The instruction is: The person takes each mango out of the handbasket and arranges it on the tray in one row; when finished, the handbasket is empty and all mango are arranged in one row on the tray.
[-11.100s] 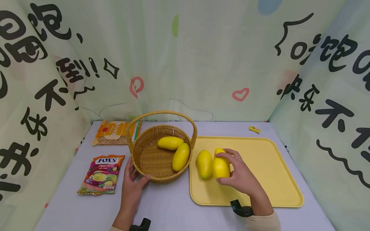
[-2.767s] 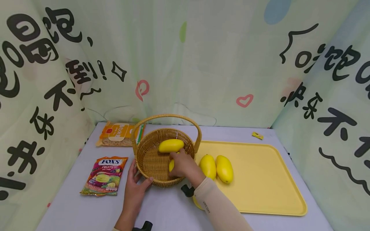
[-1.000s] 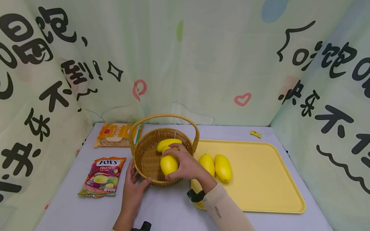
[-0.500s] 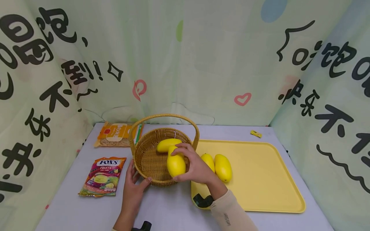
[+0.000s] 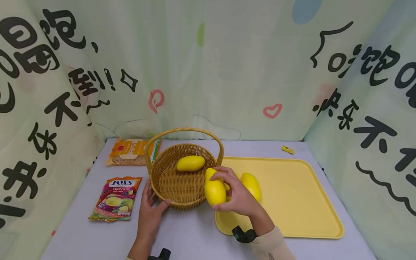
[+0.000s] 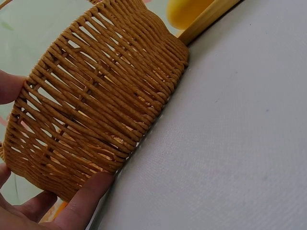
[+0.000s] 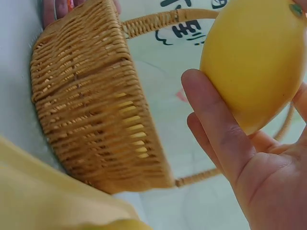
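My right hand (image 5: pixel 238 193) grips a yellow mango (image 5: pixel 215 187) between the basket's right rim and the tray. The right wrist view shows the same mango (image 7: pixel 254 62) held up in the fingers, beside the woven wall. One mango (image 5: pixel 190 163) lies inside the wicker basket (image 5: pixel 169 187). On the yellow tray (image 5: pixel 299 202) lies another mango (image 5: pixel 251 186), with more yellow showing behind my right hand. My left hand (image 5: pixel 151 213) holds the basket's lower left side, thumb at the rim. In the left wrist view its fingers (image 6: pixel 86 201) press against the woven wall (image 6: pixel 100 91).
A Fox's candy bag (image 5: pixel 114 198) lies left of the basket, and an orange packet (image 5: pixel 128 151) lies behind it at the back left. A small yellow wrapper (image 5: pixel 287 150) lies beyond the tray's back edge. Printed curtains surround the table on the back and both sides.
My right hand has lifted a mango from inside the basket and carried it right, past the rim. One mango stays in the basket. My left hand has kept its hold.
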Demonstrator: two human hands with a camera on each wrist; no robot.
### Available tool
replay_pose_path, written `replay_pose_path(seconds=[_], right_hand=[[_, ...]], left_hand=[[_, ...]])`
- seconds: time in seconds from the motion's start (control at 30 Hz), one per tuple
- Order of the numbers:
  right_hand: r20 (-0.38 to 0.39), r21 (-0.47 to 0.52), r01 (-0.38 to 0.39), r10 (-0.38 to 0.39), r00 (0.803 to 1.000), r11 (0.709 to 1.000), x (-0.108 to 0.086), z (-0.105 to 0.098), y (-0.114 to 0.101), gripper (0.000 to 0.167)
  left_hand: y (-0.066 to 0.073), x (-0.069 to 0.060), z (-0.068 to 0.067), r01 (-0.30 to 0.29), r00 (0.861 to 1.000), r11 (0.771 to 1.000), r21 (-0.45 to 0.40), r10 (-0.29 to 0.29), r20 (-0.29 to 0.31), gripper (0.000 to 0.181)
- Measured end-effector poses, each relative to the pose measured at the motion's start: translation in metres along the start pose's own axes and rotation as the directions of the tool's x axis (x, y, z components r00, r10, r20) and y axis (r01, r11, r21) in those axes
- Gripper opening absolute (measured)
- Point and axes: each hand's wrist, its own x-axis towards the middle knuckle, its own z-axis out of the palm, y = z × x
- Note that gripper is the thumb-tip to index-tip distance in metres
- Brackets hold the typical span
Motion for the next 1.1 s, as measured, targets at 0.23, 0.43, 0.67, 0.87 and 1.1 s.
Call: replay_pose_path(seconds=[0.23, 0.43, 0.67, 0.87, 1.1], right_hand=[[-0.030, -0.004, 0.034, -0.034, 0.999, 0.999, -0.023, -0.015, -0.005, 0.066], [-0.071, -0.034, 0.027, -0.029, 0.997, 0.999, -0.041, -0.032, -0.007, 0.067], [-0.141, -0.132, -0.031, 0.012, 0.990, 0.991, -0.065, -0.050, -0.003, 0.066], [-0.204, -0.186, -0.121, 0.082, 0.976, 0.975, -0.093, -0.061, 0.006, 0.065], [-0.295, -0.178, -0.253, 0.193, 0.936, 0.951, -0.126, -0.066, 0.020, 0.065]], left_hand=[[0.001, 0.001, 0.002, 0.003, 1.000, 1.000, 0.008, -0.003, -0.019, 0.105], [0.001, 0.001, 0.002, 0.007, 1.000, 1.000, -0.001, -0.007, -0.022, 0.105], [-0.001, 0.000, 0.002, 0.006, 1.000, 1.000, -0.014, -0.006, -0.017, 0.106], [-0.002, 0.000, 0.003, 0.010, 1.000, 0.999, -0.032, -0.010, -0.006, 0.106], [-0.002, 0.000, 0.002, 0.000, 1.000, 1.000, -0.013, 0.000, 0.003, 0.105]])
